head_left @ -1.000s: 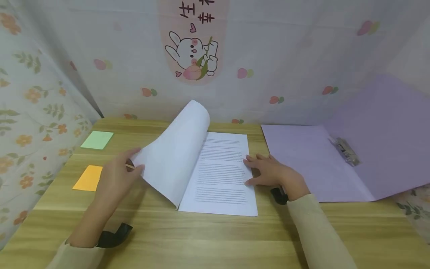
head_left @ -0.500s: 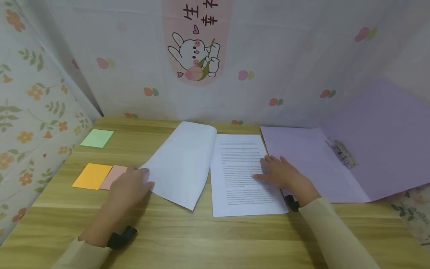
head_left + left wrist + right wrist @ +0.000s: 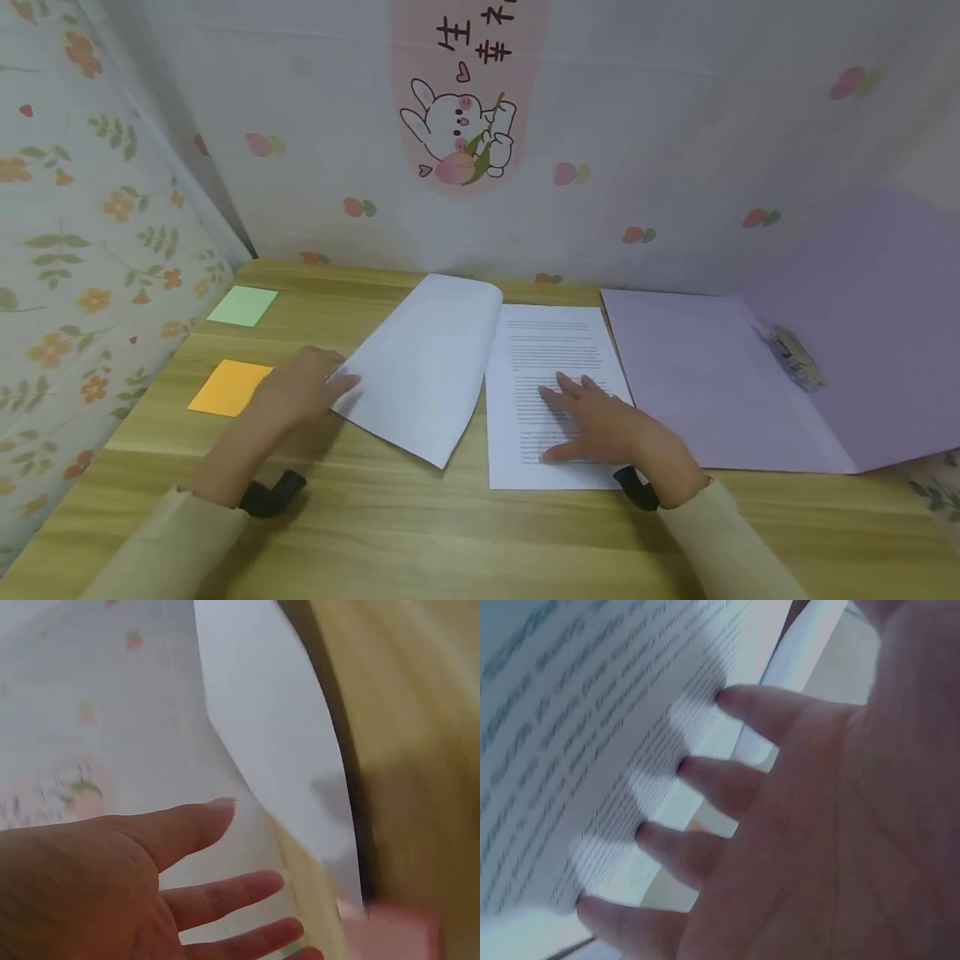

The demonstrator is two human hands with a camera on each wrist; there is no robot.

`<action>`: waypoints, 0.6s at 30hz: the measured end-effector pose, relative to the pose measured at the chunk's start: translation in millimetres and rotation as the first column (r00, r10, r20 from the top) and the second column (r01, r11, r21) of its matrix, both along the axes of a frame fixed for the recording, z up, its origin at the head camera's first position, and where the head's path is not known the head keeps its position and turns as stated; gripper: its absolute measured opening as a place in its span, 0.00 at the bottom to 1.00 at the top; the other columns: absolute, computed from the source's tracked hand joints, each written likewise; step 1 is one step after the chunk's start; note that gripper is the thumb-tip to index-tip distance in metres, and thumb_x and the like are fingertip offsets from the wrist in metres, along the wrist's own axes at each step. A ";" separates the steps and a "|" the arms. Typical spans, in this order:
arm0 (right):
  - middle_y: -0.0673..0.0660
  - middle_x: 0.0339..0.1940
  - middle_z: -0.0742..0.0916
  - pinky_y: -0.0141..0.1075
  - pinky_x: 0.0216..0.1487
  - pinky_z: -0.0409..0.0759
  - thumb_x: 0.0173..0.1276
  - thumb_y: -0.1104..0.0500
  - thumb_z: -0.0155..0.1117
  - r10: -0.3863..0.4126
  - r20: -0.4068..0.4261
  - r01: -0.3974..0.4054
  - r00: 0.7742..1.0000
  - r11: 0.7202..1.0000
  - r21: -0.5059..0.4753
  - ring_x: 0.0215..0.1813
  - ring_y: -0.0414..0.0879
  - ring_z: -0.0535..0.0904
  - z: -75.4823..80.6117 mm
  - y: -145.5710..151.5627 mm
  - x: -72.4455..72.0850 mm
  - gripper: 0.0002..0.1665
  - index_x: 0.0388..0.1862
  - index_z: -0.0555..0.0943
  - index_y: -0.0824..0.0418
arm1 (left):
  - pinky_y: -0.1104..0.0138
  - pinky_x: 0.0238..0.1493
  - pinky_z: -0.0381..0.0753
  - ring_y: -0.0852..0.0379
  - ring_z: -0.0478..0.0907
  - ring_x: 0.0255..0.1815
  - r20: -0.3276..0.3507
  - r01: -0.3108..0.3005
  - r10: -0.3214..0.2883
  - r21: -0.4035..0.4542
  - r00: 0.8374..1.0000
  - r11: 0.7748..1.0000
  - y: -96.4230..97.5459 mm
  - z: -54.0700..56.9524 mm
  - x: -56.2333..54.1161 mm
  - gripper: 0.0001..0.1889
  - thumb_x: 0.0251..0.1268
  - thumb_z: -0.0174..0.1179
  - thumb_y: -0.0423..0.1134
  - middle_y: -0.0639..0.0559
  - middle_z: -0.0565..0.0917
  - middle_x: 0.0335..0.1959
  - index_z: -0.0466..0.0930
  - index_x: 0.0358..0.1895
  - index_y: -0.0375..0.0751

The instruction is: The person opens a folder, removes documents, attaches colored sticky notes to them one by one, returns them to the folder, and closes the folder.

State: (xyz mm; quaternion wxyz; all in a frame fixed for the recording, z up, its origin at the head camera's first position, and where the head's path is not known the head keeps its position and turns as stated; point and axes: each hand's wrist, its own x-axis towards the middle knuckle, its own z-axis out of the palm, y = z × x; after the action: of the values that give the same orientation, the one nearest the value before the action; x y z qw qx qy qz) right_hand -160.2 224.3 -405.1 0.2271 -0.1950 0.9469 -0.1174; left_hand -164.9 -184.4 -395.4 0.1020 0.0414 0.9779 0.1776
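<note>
My left hand (image 3: 303,387) is at the lower left corner of a blank white sheet of paper (image 3: 427,367), its thumb and fingers parted with a gap between them. From my left wrist I see the sheet's edge running just beyond my fingertips; I have no grip on it, and whether a tip brushes it I cannot tell. The sheet slants across the left-middle of a pale, wood-grained table (image 3: 420,533), its right edge curving upward at the top.

My right hand (image 3: 600,421) is spread wide over a white page of dark printed lines (image 3: 551,358), just right of the blank sheet. The fingers stand well apart with their tips on the text, touching the page and gripping nothing. Whether the two papers are joined I cannot tell.

Close by the printed page, on its right, lies an unfolded light purple folder (image 3: 675,375), one cover flat and the other rising at a slant, with a shiny clip (image 3: 791,358) near the fold. To my left, a square orange paper note (image 3: 228,387) lies beside my left hand, and a pale green paper note (image 3: 243,306) sits farther back. My left wrist view also catches a blurred pink paper note (image 3: 394,930). Behind the table hangs white cloth (image 3: 675,125) printed with a rabbit and small fruits.
</note>
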 end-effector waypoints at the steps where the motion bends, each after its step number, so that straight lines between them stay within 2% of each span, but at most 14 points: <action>1: 0.63 0.84 0.57 0.72 0.73 0.56 0.58 0.28 0.69 -0.003 -0.001 0.003 1.000 1.000 0.005 0.82 0.72 0.48 -0.3 -2.1 0.7 0.59 0.81 0.60 0.51 | 0.38 0.60 0.75 0.27 0.70 0.67 0.025 -0.011 0.012 -0.004 1.000 1.000 -10.3 2.0 -8.0 0.31 0.76 0.50 0.53 0.26 0.74 0.67 0.73 0.67 0.28; 4: 0.64 0.84 0.57 0.74 0.72 0.56 0.59 0.28 0.68 -0.007 -0.010 0.007 1.000 1.000 0.022 0.82 0.73 0.48 -0.7 -6.3 1.9 0.59 0.82 0.59 0.52 | 0.35 0.59 0.74 0.23 0.68 0.67 0.073 -0.067 0.070 -0.054 0.995 0.996 -45.8 6.2 -35.9 0.33 0.78 0.45 0.52 0.22 0.70 0.68 0.68 0.69 0.25; 7: 0.64 0.84 0.56 0.74 0.71 0.57 0.59 0.28 0.68 -0.017 -0.006 0.017 1.000 0.999 0.033 0.82 0.74 0.48 -1.6 -7.6 2.8 0.59 0.82 0.59 0.52 | 0.33 0.59 0.72 0.19 0.67 0.64 0.052 -0.131 0.138 -0.121 0.989 0.984 -80.6 4.2 -59.5 0.33 0.77 0.45 0.50 0.18 0.67 0.66 0.64 0.69 0.21; 9: 0.64 0.84 0.56 0.74 0.71 0.57 0.60 0.28 0.67 -0.016 -0.003 0.016 1.000 0.999 0.041 0.82 0.74 0.48 -1.7 -9.1 3.0 0.59 0.82 0.59 0.52 | 0.32 0.56 0.73 0.18 0.69 0.59 0.034 -0.177 0.184 -0.141 0.982 0.974 -100.7 0.4 -69.1 0.32 0.76 0.45 0.47 0.15 0.69 0.61 0.66 0.64 0.17; 11: 0.63 0.84 0.56 0.74 0.71 0.56 0.60 0.28 0.67 -0.019 0.000 0.019 1.000 0.999 0.041 0.82 0.74 0.48 -1.4 -11.0 3.1 0.58 0.82 0.59 0.52 | 0.30 0.55 0.71 0.18 0.71 0.54 0.017 -0.222 0.226 -0.145 0.974 0.964 -116.2 -3.8 -73.7 0.31 0.76 0.45 0.47 0.14 0.71 0.55 0.67 0.59 0.14; 13: 0.62 0.85 0.56 0.75 0.72 0.56 0.60 0.28 0.67 -0.023 0.002 0.023 1.000 0.999 0.045 0.82 0.73 0.48 -1.5 -12.9 2.9 0.58 0.82 0.59 0.51 | 0.34 0.50 0.74 0.22 0.73 0.46 0.014 -0.251 0.255 -0.120 0.967 0.960 -126.6 -7.9 -75.9 0.31 0.76 0.44 0.47 0.15 0.73 0.47 0.68 0.52 0.11; 15: 0.62 0.85 0.56 0.75 0.72 0.55 0.61 0.28 0.67 -0.027 0.003 0.027 1.000 0.999 0.046 0.83 0.72 0.47 -1.6 -14.9 2.4 0.57 0.82 0.59 0.51 | 0.34 0.50 0.74 0.23 0.73 0.46 0.034 -0.280 0.284 -0.085 0.958 0.956 -132.0 -10.1 -77.0 0.35 0.77 0.43 0.51 0.14 0.72 0.47 0.65 0.52 0.09; 17: 0.61 0.85 0.55 0.75 0.71 0.55 0.61 0.28 0.67 -0.027 0.002 0.027 1.000 0.998 0.052 0.83 0.72 0.47 -2.2 -16.7 1.7 0.57 0.82 0.58 0.50 | 0.31 0.58 0.69 0.19 0.70 0.51 0.050 -0.301 0.305 -0.067 0.951 0.951 -132.9 -10.4 -77.8 0.40 0.77 0.43 0.54 0.11 0.69 0.52 0.59 0.58 0.05; 18: 0.61 0.85 0.55 0.75 0.72 0.56 0.61 0.28 0.66 -0.026 0.001 0.026 1.000 0.998 0.055 0.83 0.71 0.47 -2.5 -17.5 1.3 0.57 0.82 0.58 0.50 | 0.33 0.57 0.71 0.19 0.70 0.51 0.047 -0.315 0.317 -0.058 0.947 0.947 -132.3 -10.2 -78.1 0.41 0.77 0.44 0.54 0.11 0.68 0.52 0.57 0.58 0.04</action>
State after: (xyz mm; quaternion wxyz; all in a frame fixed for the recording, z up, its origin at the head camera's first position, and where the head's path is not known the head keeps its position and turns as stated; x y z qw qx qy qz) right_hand -158.8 206.7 -407.6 0.2319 -0.1761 0.9520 -0.0946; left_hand -243.0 -316.7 -405.5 0.1005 -0.1233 0.9728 0.1682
